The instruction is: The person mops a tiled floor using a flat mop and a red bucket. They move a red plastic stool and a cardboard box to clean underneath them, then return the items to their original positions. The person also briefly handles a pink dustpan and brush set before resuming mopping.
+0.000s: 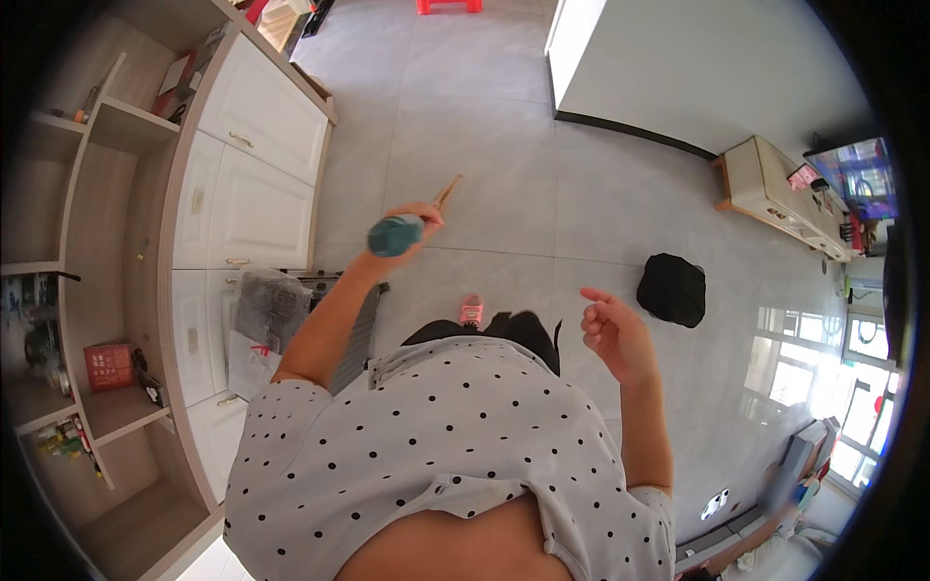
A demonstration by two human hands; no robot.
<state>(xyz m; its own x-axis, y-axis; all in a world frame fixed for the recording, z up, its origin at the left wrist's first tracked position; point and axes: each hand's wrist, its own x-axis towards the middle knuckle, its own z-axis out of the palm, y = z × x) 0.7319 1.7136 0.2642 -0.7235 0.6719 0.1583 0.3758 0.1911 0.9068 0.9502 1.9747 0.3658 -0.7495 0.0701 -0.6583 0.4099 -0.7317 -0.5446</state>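
Note:
My left hand (pixel 421 214) is closed around an object with a rounded teal end (pixel 395 235) near the wrist and a thin tan, wood-coloured part (pixel 448 191) pointing forward past the fingers. Its exact kind cannot be made out. My right hand (pixel 617 334) is held out over the floor on the right, with nothing in it. Its index finger stretches forward and the other fingers are loosely bent. A pink shoe (pixel 472 311) on one foot shows below, between the hands.
White cabinets (pixel 254 208) and open wooden shelves (pixel 126 189) line the left. Beside them stands a plastic-wrapped item (pixel 271 312). A black, cushion-like object (pixel 671 290) sits on the grey tiled floor (pixel 484 145) at right, short of a low TV cabinet (pixel 770 194). A red stool (pixel 449 6) is far ahead.

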